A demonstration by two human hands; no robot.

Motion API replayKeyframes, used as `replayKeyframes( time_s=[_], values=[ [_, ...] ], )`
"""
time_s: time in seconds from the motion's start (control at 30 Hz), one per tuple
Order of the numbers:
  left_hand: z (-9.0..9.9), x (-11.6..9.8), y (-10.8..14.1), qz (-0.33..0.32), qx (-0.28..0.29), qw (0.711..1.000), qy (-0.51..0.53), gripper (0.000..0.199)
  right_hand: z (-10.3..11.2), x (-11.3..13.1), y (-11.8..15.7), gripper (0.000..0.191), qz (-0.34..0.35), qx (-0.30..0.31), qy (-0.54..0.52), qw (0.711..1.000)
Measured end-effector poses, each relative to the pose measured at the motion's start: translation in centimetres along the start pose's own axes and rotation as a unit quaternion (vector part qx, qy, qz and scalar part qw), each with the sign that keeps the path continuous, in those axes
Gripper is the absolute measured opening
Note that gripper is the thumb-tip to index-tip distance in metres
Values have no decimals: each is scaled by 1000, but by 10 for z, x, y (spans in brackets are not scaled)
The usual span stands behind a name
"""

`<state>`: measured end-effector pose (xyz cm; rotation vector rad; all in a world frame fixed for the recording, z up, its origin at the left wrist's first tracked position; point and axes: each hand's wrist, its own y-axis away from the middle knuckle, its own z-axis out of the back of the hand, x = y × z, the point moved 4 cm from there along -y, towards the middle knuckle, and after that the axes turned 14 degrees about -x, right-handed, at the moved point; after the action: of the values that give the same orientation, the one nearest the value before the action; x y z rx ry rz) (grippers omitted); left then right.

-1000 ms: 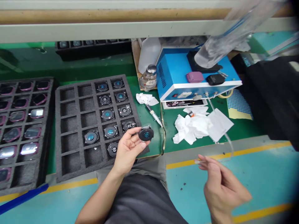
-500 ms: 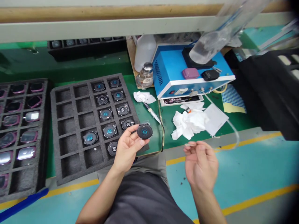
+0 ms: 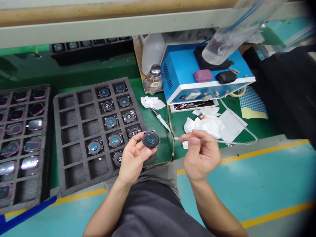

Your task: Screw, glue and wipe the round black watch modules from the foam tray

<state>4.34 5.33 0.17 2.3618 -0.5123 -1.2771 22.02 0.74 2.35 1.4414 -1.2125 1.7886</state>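
My left hand (image 3: pixel 132 161) pinches a round black watch body (image 3: pixel 150 139) by its edge, the dial side with a blue mark facing up. It is held above the table's front edge, by the corner of a grey foam tray (image 3: pixel 79 131) that holds several similar watch bodies (image 3: pixel 115 140). My right hand (image 3: pixel 202 158) is closed round a thin clear tube (image 3: pixel 251 140). The tube's pale tip (image 3: pixel 176 139) points left toward the watch body, a short gap from it. From my right hand the tube loops back to the front of a blue box (image 3: pixel 172 70).
A second foam tray (image 3: pixel 44 144) with purple-rimmed watches lies at far left. Behind my hands are a pump bottle (image 3: pixel 153 80), a syringe (image 3: pixel 161 120), crumpled tissues (image 3: pixel 211 126) and a white card (image 3: pixel 233 125). A cord (image 3: pixel 172 149) hangs over the table edge.
My right hand has moved left and up, and the tube now runs through its fingers with the tip toward the watch body. My left hand stays nearly in place.
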Motion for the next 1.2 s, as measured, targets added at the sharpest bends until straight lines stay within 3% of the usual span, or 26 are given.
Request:
replayKeyframes(
  time_s=[0.07, 0.17, 0.2, 0.27, 0.3, 0.33, 0.37, 0.43, 0.47, 0.5, 0.57, 0.67, 0.73, 0.87, 1.2],
  values=[
    [1, 1, -1, -4, -7, 1000, 2, 48, 14, -15, 1, 25, -62, 54, 80, 993],
    [2, 2, -2, -16, -11, 1000, 15, 45, 50, -24, 5, 38, -155, 205, 216, 942],
    [2, 2, -2, -21, -12, 999, 22, 44, 62, -22, 7, 37, -180, 283, 251, 908],
    [2, 1, -2, -33, -17, 999, 32, 43, 78, -11, 13, 36, -225, 477, 256, 810],
    [2, 0, -2, -38, -22, 998, 36, 43, 81, -3, 12, 39, -229, 533, 244, 778],
    [1, 0, -2, -43, -27, 998, 38, 43, 79, 4, 5, 43, -216, 539, 233, 780],
    [1, -1, -2, -48, -31, 998, 39, 43, 72, 10, -4, 45, -183, 511, 221, 810],
    [-1, -2, -2, -59, -35, 997, 39, 42, 46, 17, -29, 37, -59, 370, 221, 900],
    [-2, -3, -2, -63, -36, 997, 38, 41, 30, 18, -39, 31, 19, 298, 248, 921],
    [-2, -3, -1, -68, -36, 996, 37, 40, 10, 17, -43, 26, 95, 269, 282, 916],
    [-2, -3, -1, -76, -39, 996, 39, 39, -31, 9, -43, 24, 202, 314, 383, 845],
    [-2, -3, 0, -75, -41, 996, 40, 39, -66, -4, -40, 27, 247, 377, 519, 727],
    [-2, -2, 0, -69, -41, 996, 38, 39, -73, -7, -39, 30, 243, 385, 561, 691],
    [-3, -3, 0, -58, -45, 997, 37, 38, -74, -6, -36, 32, 222, 378, 574, 691],
    [-3, -2, 1, -40, -44, 996, 60, 38, -70, 15, -50, 26, 223, 267, 529, 774]
  ],
)
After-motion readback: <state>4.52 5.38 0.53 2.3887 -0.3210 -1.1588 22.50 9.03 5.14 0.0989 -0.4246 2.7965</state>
